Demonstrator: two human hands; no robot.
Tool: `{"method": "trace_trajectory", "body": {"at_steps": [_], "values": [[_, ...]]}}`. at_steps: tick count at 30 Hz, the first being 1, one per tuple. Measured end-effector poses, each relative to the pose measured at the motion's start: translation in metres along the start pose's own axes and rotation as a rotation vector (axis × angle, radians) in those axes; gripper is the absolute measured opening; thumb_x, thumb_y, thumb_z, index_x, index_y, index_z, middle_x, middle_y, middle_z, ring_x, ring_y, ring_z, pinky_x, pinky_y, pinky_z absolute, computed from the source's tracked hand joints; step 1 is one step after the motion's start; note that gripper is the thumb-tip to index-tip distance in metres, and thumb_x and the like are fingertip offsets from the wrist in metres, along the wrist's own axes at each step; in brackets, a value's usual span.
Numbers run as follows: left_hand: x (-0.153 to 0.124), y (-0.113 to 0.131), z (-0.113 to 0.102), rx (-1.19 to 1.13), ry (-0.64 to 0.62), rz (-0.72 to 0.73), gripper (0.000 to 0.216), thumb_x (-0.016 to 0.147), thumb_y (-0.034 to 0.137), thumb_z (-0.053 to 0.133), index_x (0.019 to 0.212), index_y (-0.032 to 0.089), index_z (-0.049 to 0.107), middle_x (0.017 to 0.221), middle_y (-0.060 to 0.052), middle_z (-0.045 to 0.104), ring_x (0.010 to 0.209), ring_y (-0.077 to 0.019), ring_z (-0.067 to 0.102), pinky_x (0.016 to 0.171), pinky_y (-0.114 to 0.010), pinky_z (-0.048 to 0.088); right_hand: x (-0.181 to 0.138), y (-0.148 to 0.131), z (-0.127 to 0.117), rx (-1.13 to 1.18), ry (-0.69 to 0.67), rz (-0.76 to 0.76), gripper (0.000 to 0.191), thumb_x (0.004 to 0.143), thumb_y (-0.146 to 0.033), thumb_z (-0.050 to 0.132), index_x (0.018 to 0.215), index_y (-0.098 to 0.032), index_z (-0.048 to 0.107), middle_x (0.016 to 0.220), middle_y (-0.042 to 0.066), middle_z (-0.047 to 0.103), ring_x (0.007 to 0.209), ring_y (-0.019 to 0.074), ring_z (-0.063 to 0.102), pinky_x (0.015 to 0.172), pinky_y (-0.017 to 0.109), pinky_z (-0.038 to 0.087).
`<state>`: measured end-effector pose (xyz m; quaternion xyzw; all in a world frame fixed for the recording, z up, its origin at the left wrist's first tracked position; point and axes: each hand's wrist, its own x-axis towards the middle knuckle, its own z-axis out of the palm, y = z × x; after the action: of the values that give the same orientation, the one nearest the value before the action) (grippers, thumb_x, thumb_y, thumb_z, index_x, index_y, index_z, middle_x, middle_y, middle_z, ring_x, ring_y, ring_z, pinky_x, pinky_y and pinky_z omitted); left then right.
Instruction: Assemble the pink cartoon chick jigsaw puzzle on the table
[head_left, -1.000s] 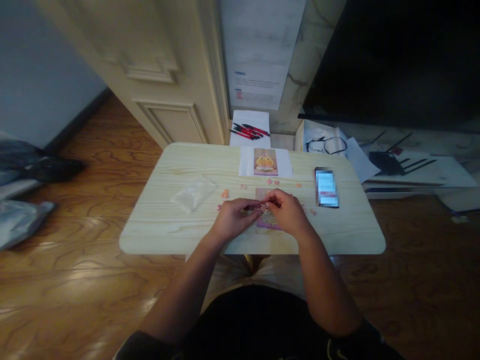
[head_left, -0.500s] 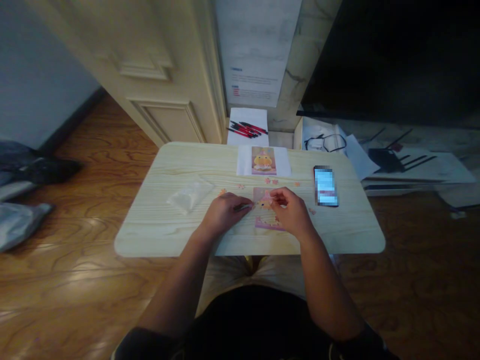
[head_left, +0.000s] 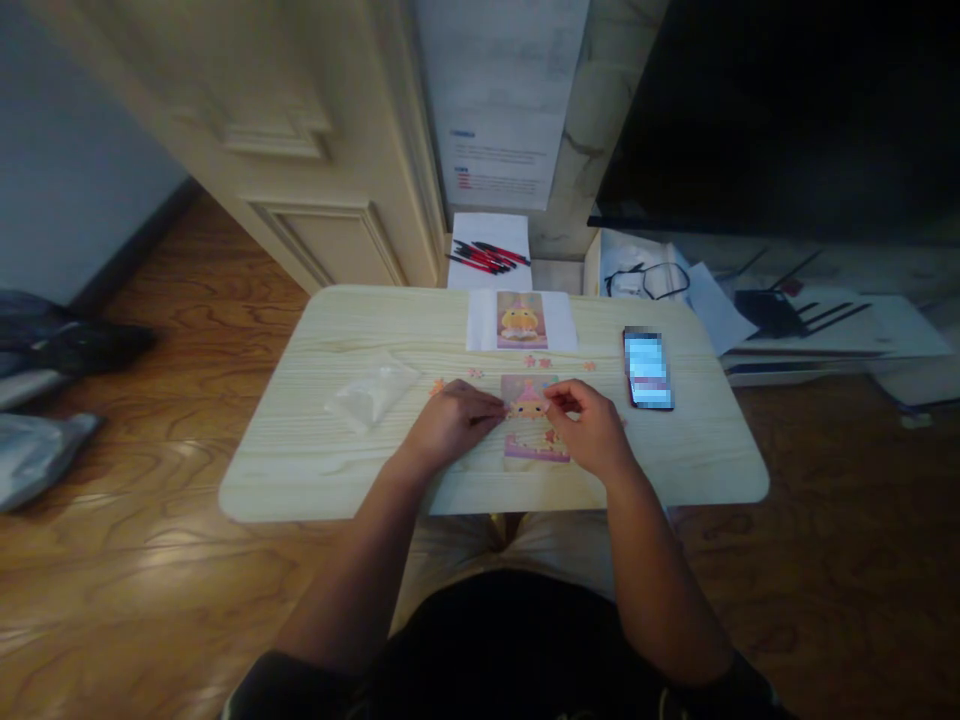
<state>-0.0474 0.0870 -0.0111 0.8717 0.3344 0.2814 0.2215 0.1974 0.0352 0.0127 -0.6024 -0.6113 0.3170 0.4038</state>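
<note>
A partly assembled jigsaw puzzle point(head_left: 527, 392) with a yellow cartoon figure in a pink hat lies on the table before me. Below its ragged lower edge is a separate bottom strip point(head_left: 536, 452), with a loose piece point(head_left: 552, 436) by it. My left hand point(head_left: 459, 415) is closed, its fingertips pressed together on the puzzle's left edge. On the opposite edge, the thumb and forefinger of my right hand point(head_left: 589, 422) pinch the puzzle's side. Whether a loose piece is also between those fingers is too small to tell.
Loose pieces point(head_left: 537, 362) lie beyond the puzzle, below a printed reference picture point(head_left: 523, 322). A clear plastic bag point(head_left: 375, 393) is on the left, a phone point(head_left: 649, 370) on the right. Red-and-black pens point(head_left: 489, 257) lie past the table's point(head_left: 300, 470) far edge.
My right hand has shifted slightly right, uncovering more of the figure's face on the puzzle. The left hand stays at the left edge. The whole view has shifted a little.
</note>
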Motion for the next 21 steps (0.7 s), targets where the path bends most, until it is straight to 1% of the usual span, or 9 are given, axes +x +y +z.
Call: {"method": "trace_trajectory", "body": {"at_steps": [4,7,10,13,17,21], "values": [[-0.003,0.0,-0.002,0.007,0.011,0.003,0.019,0.095,0.03,0.065,0.105,0.032,0.082,0.109,-0.004,0.079,0.098,-0.0205,0.074,0.092,-0.043,0.058,0.0,0.002,-0.001,0.0,0.011,0.016,0.014,0.09,-0.031,0.066,0.098,-0.022,0.073,0.096,0.006,0.077,0.086,0.0204,0.071,0.083,0.035,0.058],[-0.005,0.003,-0.004,0.014,0.009,0.028,0.022,0.094,0.027,0.064,0.108,0.03,0.081,0.115,-0.006,0.077,0.103,-0.0215,0.072,0.094,-0.044,0.056,-0.001,0.003,-0.002,-0.013,0.014,0.02,0.014,0.09,-0.032,0.067,0.098,-0.022,0.073,0.095,0.005,0.076,0.084,0.0202,0.071,0.081,0.035,0.058],[-0.004,0.008,-0.006,0.02,-0.017,0.077,0.028,0.091,0.024,0.062,0.114,0.029,0.079,0.119,-0.006,0.077,0.106,-0.0229,0.07,0.096,-0.046,0.055,-0.002,0.005,-0.004,-0.013,0.007,0.028,0.016,0.09,-0.033,0.066,0.099,-0.022,0.074,0.095,0.005,0.076,0.084,0.0202,0.07,0.078,0.034,0.057],[-0.003,0.012,-0.006,0.039,-0.061,0.112,0.033,0.09,0.022,0.061,0.117,0.027,0.077,0.117,-0.006,0.078,0.101,-0.0231,0.071,0.096,-0.047,0.054,-0.003,0.007,-0.005,-0.021,0.002,0.043,0.018,0.091,-0.035,0.066,0.1,-0.022,0.074,0.098,0.006,0.076,0.084,0.0204,0.069,0.076,0.034,0.056],[-0.002,0.012,-0.004,0.082,-0.086,0.106,0.034,0.089,0.023,0.061,0.118,0.025,0.077,0.116,-0.005,0.078,0.1,-0.0247,0.068,0.094,-0.046,0.055,-0.004,0.015,-0.009,-0.053,0.018,0.025,0.018,0.091,-0.034,0.064,0.101,-0.022,0.074,0.101,0.006,0.076,0.087,0.0208,0.069,0.08,0.035,0.056],[-0.003,0.012,-0.005,0.092,-0.069,0.092,0.035,0.088,0.023,0.06,0.119,0.025,0.076,0.122,-0.006,0.075,0.108,-0.0259,0.068,0.1,-0.048,0.054,-0.005,0.024,-0.02,-0.041,0.032,0.041,0.02,0.092,-0.034,0.063,0.102,-0.022,0.074,0.104,0.008,0.076,0.085,0.0212,0.069,0.077,0.036,0.057]]}}
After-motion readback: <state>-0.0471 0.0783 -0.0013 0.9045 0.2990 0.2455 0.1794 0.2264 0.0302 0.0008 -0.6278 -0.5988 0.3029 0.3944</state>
